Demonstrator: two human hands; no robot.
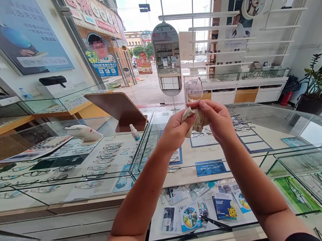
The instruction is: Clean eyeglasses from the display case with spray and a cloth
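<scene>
Both arms reach out over the glass counter, with the hands close together. My left hand [177,129] is closed on a crumpled beige cloth [190,120]. My right hand [218,118] is closed at the other side, its thumb and finger pinching a pair of eyeglasses [194,90]. One clear, thin-rimmed lens stands up above the fingertips, and the cloth is bunched around the lower part. The fingers and cloth hide much of the frame.
A glass display counter [142,156] holds rows of eyeglasses. On it are a small white bottle [134,132], a brown-backed tilted mirror [117,109] and a white device [84,133]. Leaflets [190,216] and a black pen [215,223] lie below. An oval mirror [168,59] stands ahead.
</scene>
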